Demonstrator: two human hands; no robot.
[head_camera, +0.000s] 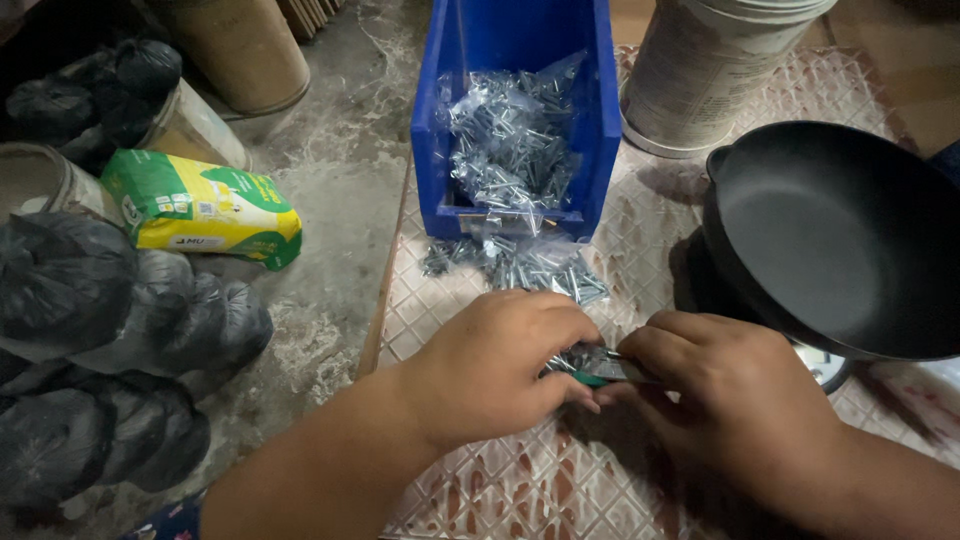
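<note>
My left hand (495, 365) and my right hand (735, 395) meet over a patterned red-and-white table cover (520, 480). Between their fingertips they pinch a small clear bag of screws (590, 365) with a green edge showing. Just beyond the hands lies a loose pile of similar clear screw bags (530, 262). Behind that pile stands a blue plastic bin (600, 110), open at the front and filled with more of the bags (510, 140).
A black bowl-shaped pan (840, 235) sits on a scale at the right. A white bucket (700, 70) stands behind it. On the concrete floor at the left are black plastic bags (110, 340), a green-and-yellow sack (205, 208) and cardboard drums (240, 45).
</note>
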